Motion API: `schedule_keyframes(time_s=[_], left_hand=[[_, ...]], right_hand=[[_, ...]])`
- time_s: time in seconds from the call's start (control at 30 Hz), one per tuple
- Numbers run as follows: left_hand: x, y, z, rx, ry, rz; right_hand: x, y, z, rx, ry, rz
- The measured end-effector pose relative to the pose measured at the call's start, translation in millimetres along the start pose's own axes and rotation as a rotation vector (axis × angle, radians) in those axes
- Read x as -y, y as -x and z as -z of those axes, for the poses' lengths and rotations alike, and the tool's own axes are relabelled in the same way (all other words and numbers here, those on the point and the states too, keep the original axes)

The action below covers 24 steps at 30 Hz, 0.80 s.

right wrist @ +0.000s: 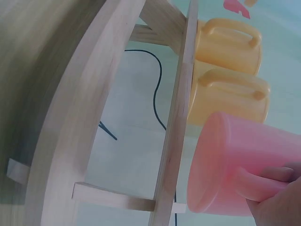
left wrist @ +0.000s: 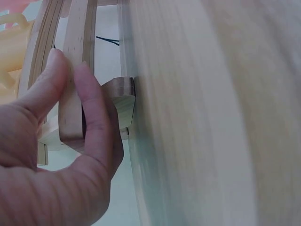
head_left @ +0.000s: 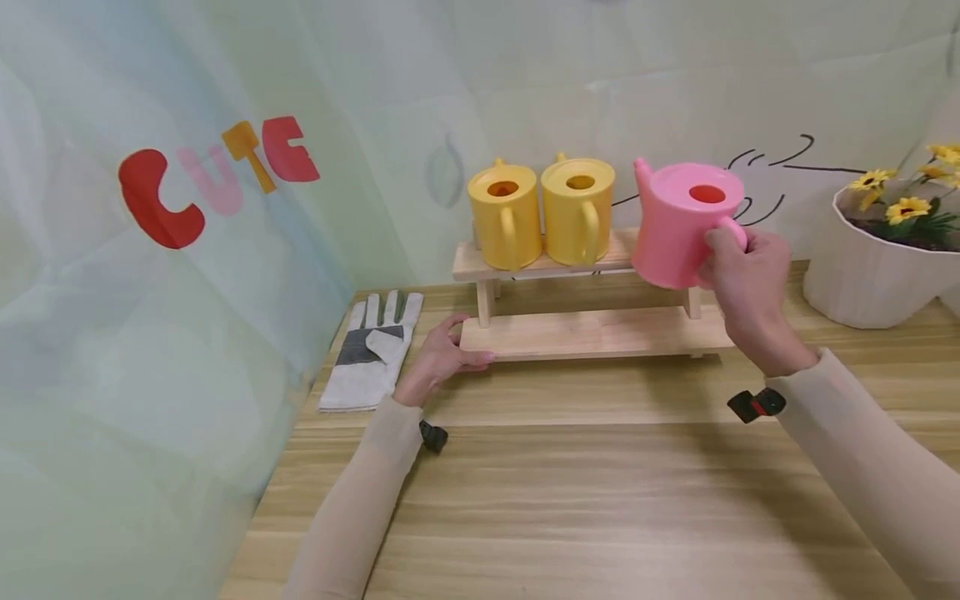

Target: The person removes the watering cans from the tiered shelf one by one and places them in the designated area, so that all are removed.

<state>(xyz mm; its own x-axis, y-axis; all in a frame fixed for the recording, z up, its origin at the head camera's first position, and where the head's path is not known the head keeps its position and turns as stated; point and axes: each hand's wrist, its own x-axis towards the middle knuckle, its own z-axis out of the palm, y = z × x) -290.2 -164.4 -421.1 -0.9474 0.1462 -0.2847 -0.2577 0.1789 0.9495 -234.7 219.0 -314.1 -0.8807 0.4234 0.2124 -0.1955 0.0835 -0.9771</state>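
Observation:
My left hand [head_left: 441, 358] grips the left end of the lower board of a two-tier wooden stand [head_left: 592, 333]; in the left wrist view the thumb and fingers [left wrist: 96, 117] pinch the board's end. My right hand [head_left: 753, 292] holds a pink watering can [head_left: 678, 225] by its handle, at the right end of the upper board. In the right wrist view the pink can [right wrist: 216, 165] hangs beside the upper board, its base seemingly off it. Two yellow watering cans [head_left: 504, 225] [head_left: 579, 217] stand side by side on the upper board, handles toward me.
A grey and white work glove [head_left: 363, 367] lies left of the stand. At the right stands a white pot [head_left: 862, 275] with yellow flowers [head_left: 907, 208]. Behind the wooden table [head_left: 570, 500] hangs a pale sheet with coloured letters [head_left: 168, 208].

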Motion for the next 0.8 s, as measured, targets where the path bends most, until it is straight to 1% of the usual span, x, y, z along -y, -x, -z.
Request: schedule_keyframes(time_s=[0.1, 0.27, 0.3, 0.4, 0.47, 0.53, 0.63, 0.73, 0.8], left_hand=[[0.1, 0.3, 0.0, 0.003, 0.003, 0.0], [-0.2, 0.9, -0.7, 0.012, 0.005, 0.003], [-0.2, 0.9, -0.7, 0.013, 0.005, 0.002], [0.4, 0.6, 0.2, 0.013, 0.0, 0.0], [0.7, 0.3, 0.9, 0.011, -0.005, 0.001], [0.4, 0.3, 1.3, 0.009, -0.008, 0.002], [-0.2, 0.3, 1.2, 0.007, -0.012, 0.003], [-0.3, 0.6, 0.8, 0.005, -0.014, 0.001], [-0.1, 0.9, 0.4, 0.006, -0.015, -0.001]], right_hand=[[0, 5.4, 6, -0.01, -0.026, -0.022], [-1, 13.3, 17, -0.033, -0.019, -0.052], [-2, 15.0, 19, -0.034, -0.01, -0.052], [-5, 20.8, 25, -0.028, -0.038, -0.066], [-8, 24.8, 30, -0.026, -0.026, -0.077], [-10, 28.4, 34, -0.027, -0.049, -0.091], [-13, 32.0, 38, -0.038, -0.037, -0.095], [-16, 34.8, 40, -0.047, -0.047, -0.098], [-18, 37.3, 42, -0.054, -0.026, -0.103]])
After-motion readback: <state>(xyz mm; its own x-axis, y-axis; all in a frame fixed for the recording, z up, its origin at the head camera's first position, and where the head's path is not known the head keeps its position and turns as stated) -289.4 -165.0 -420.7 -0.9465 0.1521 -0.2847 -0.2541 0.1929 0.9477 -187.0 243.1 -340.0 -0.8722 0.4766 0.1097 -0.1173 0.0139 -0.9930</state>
